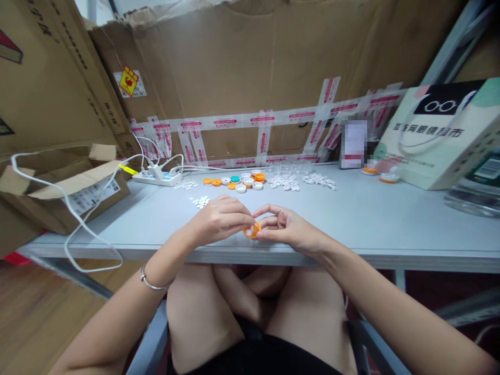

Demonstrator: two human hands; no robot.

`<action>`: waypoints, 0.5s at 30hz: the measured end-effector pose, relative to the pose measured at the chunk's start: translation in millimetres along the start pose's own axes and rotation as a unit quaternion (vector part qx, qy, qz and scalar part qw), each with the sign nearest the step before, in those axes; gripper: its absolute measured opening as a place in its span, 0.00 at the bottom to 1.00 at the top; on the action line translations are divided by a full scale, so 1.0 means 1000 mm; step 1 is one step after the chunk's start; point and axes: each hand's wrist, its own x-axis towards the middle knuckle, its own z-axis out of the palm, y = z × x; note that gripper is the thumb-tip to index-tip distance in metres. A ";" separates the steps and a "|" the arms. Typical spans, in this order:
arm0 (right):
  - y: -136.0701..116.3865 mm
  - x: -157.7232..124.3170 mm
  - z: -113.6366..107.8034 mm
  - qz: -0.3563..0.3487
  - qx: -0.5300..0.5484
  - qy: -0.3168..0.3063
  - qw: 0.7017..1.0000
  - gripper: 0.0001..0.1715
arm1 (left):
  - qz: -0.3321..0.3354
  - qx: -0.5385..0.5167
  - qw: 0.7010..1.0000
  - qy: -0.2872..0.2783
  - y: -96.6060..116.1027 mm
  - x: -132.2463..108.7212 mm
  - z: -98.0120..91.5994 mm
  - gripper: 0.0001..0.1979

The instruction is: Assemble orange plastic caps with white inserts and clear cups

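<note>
orange plastic catches my eye first in the head view: a round piece [257, 227] with white bits showing inside, held at the near edge of the grey table [390, 224], roughly mid-way across. from here i can't tell whether it touches the tabletop. the right hand [287, 226] pinches its right rim between thumb and fingers. the left hand [224, 220] comes in from the other side, fingers bent down to the piece's upper left; i can't tell whether those fingertips grip anything.

just beyond the left hand i see a cluster of white discs [200, 202]. farther back, a group of orange, white and green caps [235, 180] lies near the middle, with two heaps of small white parts [284, 182] to their right. at far left i have a white power strip [159, 178] beside an open cardboard box [91, 195]; at far right, a phone [354, 143] stands upright near a paper bag [420, 156].
</note>
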 end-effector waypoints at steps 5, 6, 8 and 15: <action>0.001 0.001 -0.001 -0.009 -0.005 0.002 1.000 0.18 | 0.023 0.033 0.999 -0.014 0.000 -0.001 -0.004 0.07; 0.001 0.001 -0.001 -0.008 -0.004 0.000 1.000 0.18 | 0.027 0.039 0.999 -0.012 0.000 -0.001 -0.004 0.07; 0.002 0.001 -0.001 -0.006 0.000 -0.001 1.000 0.18 | 0.032 0.046 0.998 -0.009 0.000 -0.002 -0.005 0.07; 0.000 -0.001 0.000 -0.007 0.002 0.005 1.000 0.18 | 0.005 0.018 1.000 -0.018 -0.002 -0.004 -0.003 0.11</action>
